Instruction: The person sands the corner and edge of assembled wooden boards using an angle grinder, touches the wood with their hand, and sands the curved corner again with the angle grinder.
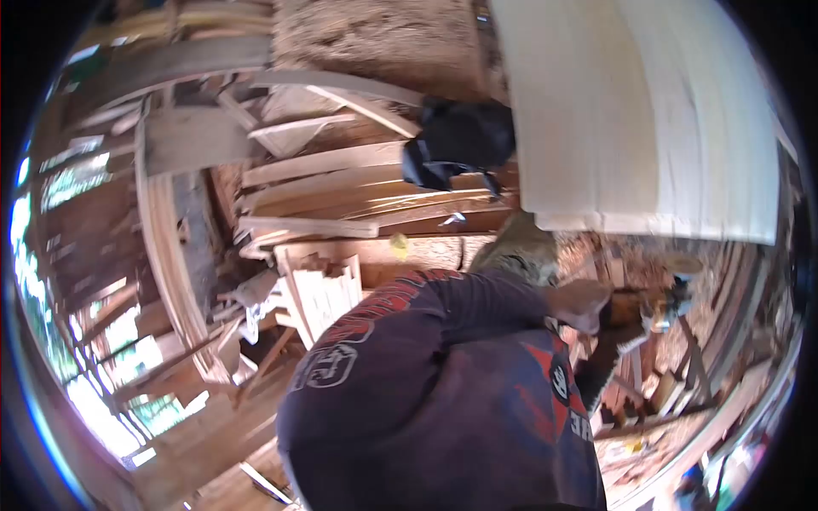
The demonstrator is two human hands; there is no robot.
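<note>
My left arm, in a dark sleeve with red lettering (400,289), bends across from the left side of my body. At its end my left hand (579,305) is bent down with its fingers close together, against a dark and brown-orange object (629,308) that I cannot name. What the fingers hold, if anything, is blurred and partly hidden. Just below lies a dark, long shape (596,370) with a pale edge, beside my printed shirt (460,417). I cannot make out my right hand.
A wide pale board (630,128) reaches in from the upper right. Left of it lies a black cloth or bag (460,140) on long planks (341,183). Scrap wood (319,294) stands nearby, and timber framing (175,272) fills the left. Wood offcuts (673,392) litter the right.
</note>
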